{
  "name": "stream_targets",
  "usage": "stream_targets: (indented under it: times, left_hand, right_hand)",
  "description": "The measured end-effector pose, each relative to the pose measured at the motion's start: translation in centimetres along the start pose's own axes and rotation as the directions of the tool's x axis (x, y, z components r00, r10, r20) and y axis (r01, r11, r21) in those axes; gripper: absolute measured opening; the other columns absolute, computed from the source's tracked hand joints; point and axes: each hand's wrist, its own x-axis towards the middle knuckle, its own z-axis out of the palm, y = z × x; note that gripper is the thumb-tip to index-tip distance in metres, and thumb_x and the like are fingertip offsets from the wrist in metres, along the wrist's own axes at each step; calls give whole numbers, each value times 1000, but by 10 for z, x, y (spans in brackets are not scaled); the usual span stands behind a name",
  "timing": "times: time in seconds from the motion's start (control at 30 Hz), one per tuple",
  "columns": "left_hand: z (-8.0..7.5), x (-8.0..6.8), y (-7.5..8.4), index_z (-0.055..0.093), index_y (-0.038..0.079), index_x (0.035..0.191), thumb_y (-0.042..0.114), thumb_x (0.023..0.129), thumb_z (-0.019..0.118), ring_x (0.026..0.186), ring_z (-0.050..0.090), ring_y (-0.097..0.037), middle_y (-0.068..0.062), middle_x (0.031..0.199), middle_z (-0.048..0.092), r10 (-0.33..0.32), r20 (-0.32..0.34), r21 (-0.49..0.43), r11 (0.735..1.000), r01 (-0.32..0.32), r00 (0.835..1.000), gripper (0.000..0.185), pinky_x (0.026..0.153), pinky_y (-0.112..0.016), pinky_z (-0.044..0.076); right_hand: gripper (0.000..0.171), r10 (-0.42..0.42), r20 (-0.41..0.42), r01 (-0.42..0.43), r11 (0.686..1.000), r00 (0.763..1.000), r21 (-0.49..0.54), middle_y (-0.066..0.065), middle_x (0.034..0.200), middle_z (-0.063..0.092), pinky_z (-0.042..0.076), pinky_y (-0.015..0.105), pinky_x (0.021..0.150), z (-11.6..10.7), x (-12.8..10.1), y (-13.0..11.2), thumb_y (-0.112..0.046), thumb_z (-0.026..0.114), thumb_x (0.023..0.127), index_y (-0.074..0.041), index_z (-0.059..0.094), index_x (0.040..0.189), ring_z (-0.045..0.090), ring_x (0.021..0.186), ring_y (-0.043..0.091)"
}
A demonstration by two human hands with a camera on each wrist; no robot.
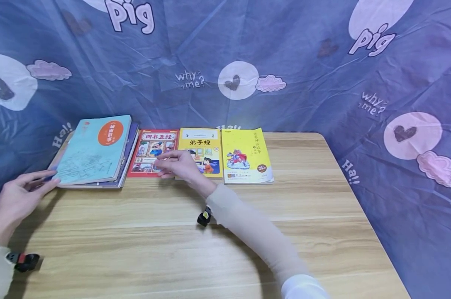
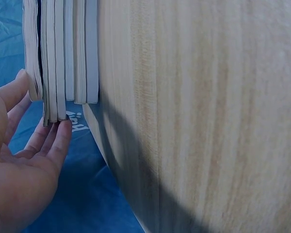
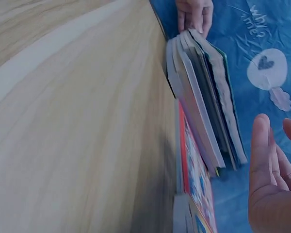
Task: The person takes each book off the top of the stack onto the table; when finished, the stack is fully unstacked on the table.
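A: Where does the stack of books [image 1: 94, 154] lie with respect to the hands?

B: At about ten o'clock on the wooden table [image 1: 218, 232], at its far left corner, overhanging the left edge. The long axis of the stack runs from near to far, tilted a little to the right. The left hand [image 1: 18, 197] is the nearer one: it lies at eight o'clock from the stack, fingers nearly straight, with the fingertips [image 2: 63, 131] touching the stack's near left corner. It grips nothing.

A: And the right hand?

B: The right hand [image 1: 176, 164] lies at three o'clock from the stack, over the red book [image 1: 150, 151], apart from the stack. Its fingers are relaxed and point left, and it holds nothing. Whether it rests on the cover or hovers just above it, I cannot tell.

A: What lies around?

B: Three single books lie flat in a row along the far edge, side by side: the red book just beside the stack, then a yellow book [image 1: 203, 145], then a yellow-and-white book [image 1: 245, 155] at twelve o'clock. A printed blue cloth [image 1: 322, 62] hangs behind and beside the table.

A: Does anything stand in the way?

B: Nothing lies between the left hand and the stack. On the right side, only the red book lies between the right hand and the stack's edge.
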Motion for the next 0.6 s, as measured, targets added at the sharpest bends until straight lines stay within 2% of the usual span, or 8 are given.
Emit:
stream_targets:
  times: [0.1,0.17,0.23,0.27,0.33,0.4,0.53,0.6]
  left_hand:
    - [2,0,-3,53,-1,152,42,108,57,145,41,-56,-30,163,43,-1,-17,1,1000,1,1000,62,119,-60,41]
    - [3,1,-5,55,2,151,44,107,58,150,47,-37,-26,163,46,6,-28,9,1000,-5,1000,61,120,-38,45]
    - [2,1,-7,57,3,150,44,106,60,139,54,-5,-25,161,48,17,-39,15,1000,-16,999,60,105,-15,43]
    - [1,1,-7,58,3,149,44,106,61,128,53,8,-28,160,49,22,-40,16,1000,-21,999,60,99,-13,44]
    - [0,1,-7,60,2,148,43,105,63,105,37,25,-30,157,50,35,-44,15,999,-35,998,59,80,-8,34]
    - [-1,1,-7,60,0,146,40,105,64,93,24,29,-31,156,51,46,-47,10,999,-45,998,58,74,-9,31]
    - [-1,2,-6,60,-2,145,39,105,65,89,25,29,-34,154,52,53,-42,16,998,-52,998,58,68,-10,30]
    - [-1,3,-7,61,-2,145,39,105,65,87,27,29,-27,151,57,55,-43,20,998,-54,998,57,67,-10,31]
  right_hand:
    - [41,12,2,-12,999,1000,30,35,119,72,65,35,74,13,7,3,-5,76,96,12,65,132,75,65,13]
    - [40,11,2,-11,999,1000,32,34,118,73,64,42,80,21,11,6,-4,76,95,11,66,131,75,66,13]
    - [40,14,9,-14,999,1000,38,34,119,72,62,48,87,29,16,8,-4,76,95,11,66,131,75,67,13]
    - [39,14,15,-15,999,1000,44,35,121,71,61,51,91,34,19,9,-3,75,96,12,66,131,75,67,13]
    - [38,24,15,-24,998,1000,58,34,120,72,59,55,94,43,23,12,-2,75,95,11,68,130,76,68,15]
    - [35,39,11,-40,996,999,74,33,119,73,59,55,96,52,27,13,-2,76,95,10,70,127,79,73,22]
    - [22,80,-25,-77,993,997,89,26,109,79,62,52,93,68,32,15,-4,80,92,2,78,113,81,88,34]
    - [14,99,-43,-94,990,994,100,22,102,81,62,51,93,74,34,15,-5,81,91,-2,80,105,80,91,37]
